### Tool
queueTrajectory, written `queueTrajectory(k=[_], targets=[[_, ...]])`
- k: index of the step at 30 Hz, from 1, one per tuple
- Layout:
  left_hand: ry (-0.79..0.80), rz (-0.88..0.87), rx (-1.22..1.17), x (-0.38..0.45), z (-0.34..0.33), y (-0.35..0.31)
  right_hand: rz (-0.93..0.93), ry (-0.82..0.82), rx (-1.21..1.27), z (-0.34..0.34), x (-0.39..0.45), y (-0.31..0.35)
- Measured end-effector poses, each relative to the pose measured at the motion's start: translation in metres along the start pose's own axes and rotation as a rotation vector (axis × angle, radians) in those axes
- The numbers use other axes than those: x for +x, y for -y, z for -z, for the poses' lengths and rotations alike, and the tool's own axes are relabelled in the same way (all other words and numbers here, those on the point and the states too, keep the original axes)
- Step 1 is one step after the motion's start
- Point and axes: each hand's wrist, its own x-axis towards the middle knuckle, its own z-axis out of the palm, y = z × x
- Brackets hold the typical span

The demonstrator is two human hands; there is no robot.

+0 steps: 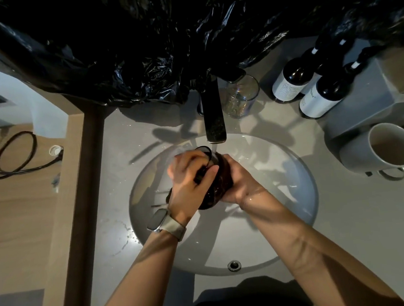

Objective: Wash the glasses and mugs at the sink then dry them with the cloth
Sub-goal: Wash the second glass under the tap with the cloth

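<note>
Two hands met over the middle of one round sink [295, 230]. The left hand [190, 177] wore one watch [158, 220]. Its fingers [205, 172] curled around the handle of one dark glass mug [218, 173]. The right hand [239, 183] held the other side of the mug, fingers wrapped around it. The mug was tipped on its side, just under one tap [214, 119] at 12 o'clock, and a thin stream of water fell beside it. One drain hole [234, 265] sat at the near edge of the sink, at 6 o'clock.

The gray table [342, 215] had open room at 4 o'clock. One white mug [383, 151] lay tipped at 3 o'clock. One clear glass [241, 96] stood right beside the tap. Three dark bottles [293, 81] stood at 1 o'clock, close together. Black plastic [131, 62] hung along the far edge.
</note>
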Motion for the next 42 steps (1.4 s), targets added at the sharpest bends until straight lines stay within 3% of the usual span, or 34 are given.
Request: queueTrajectory(k=[2,4,7,12,15,17,20,25,27,31,37,40,42], targets=[[-0.085,0.201,-0.232,-0.004,0.0,-0.004,0.054,0.004,0.02,-0.001,0.0,-0.003],[-0.007,0.455,-0.487,-0.01,-0.003,-0.007,0.114,-0.019,0.02,-0.002,0.003,-0.006],[0.092,0.571,-0.552,-0.014,-0.006,-0.005,0.215,-0.079,-0.014,-0.004,0.006,-0.007],[0.1,0.436,-0.521,0.001,0.002,-0.012,0.404,-0.289,-0.402,0.013,-0.009,-0.001],[0.175,0.31,-0.367,0.016,0.006,-0.004,0.459,-0.325,-0.427,0.028,-0.018,0.009],[0.253,0.269,-0.266,0.022,0.005,0.002,0.518,-0.295,-0.422,0.032,-0.028,0.018],[0.299,0.255,-0.214,0.026,0.0,0.008,0.438,-0.197,-0.445,0.032,-0.04,0.03],[0.327,0.242,-0.214,0.028,-0.009,0.011,0.436,-0.216,-0.519,0.042,-0.038,0.033],[0.338,0.238,-0.202,0.028,-0.01,0.015,0.519,-0.159,-0.516,0.042,-0.041,0.036],[0.363,0.208,-0.191,0.029,-0.006,0.016,0.706,-0.09,-0.8,0.041,-0.038,0.045],[0.468,0.066,-0.101,0.037,0.0,0.009,0.417,-0.183,-1.318,0.024,-0.032,0.061],[0.468,0.101,-0.128,0.042,0.002,0.011,0.516,-0.27,-1.328,0.02,-0.025,0.055],[0.426,0.186,-0.187,0.038,0.003,0.011,0.562,-0.294,-1.165,0.022,-0.022,0.048]])
